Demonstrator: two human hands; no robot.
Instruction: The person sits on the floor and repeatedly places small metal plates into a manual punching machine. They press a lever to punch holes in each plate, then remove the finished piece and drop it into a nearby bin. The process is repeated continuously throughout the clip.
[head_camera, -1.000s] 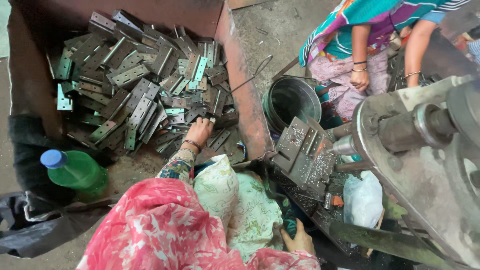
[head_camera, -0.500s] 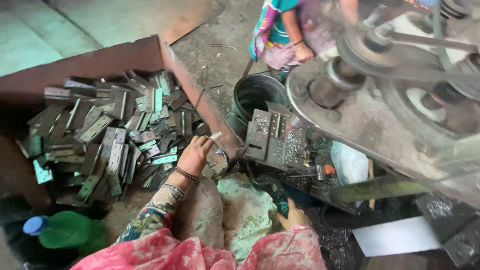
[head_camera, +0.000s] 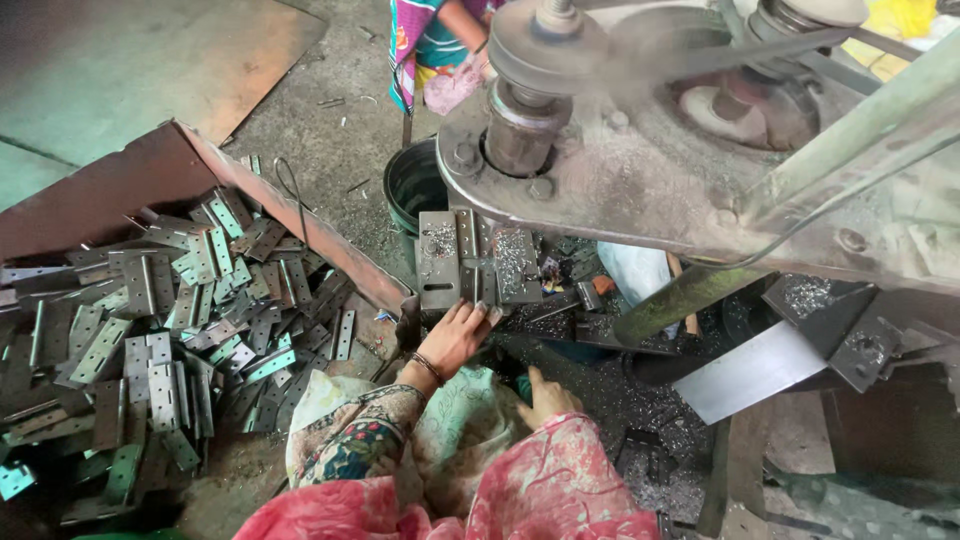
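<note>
My left hand (head_camera: 455, 338) reaches forward to the grey metal fixture (head_camera: 440, 262) under the belt-driven press (head_camera: 640, 150). Its fingertips pinch a narrow hinge plate (head_camera: 467, 272) that stands between the fixture's blocks. My right hand (head_camera: 545, 397) rests low on the pale green cloth (head_camera: 450, 430) over my lap, thumb up and fingers curled under, so what it holds is hidden. To my left, a rusty tray (head_camera: 300, 225) holds a heap of several grey and green hinge plates (head_camera: 170, 330).
A dark green bucket (head_camera: 412, 185) stands behind the fixture. Another person in bright clothes (head_camera: 435, 50) sits beyond it. A spinning pulley (head_camera: 545, 45) and belt run overhead. Metal shavings litter the press base, and a white sheet (head_camera: 750, 372) leans at the right.
My left hand left the hinge heap and swung right to the fixture with a plate. The view turned right, away from the green bottle. My right hand stayed in my lap.
</note>
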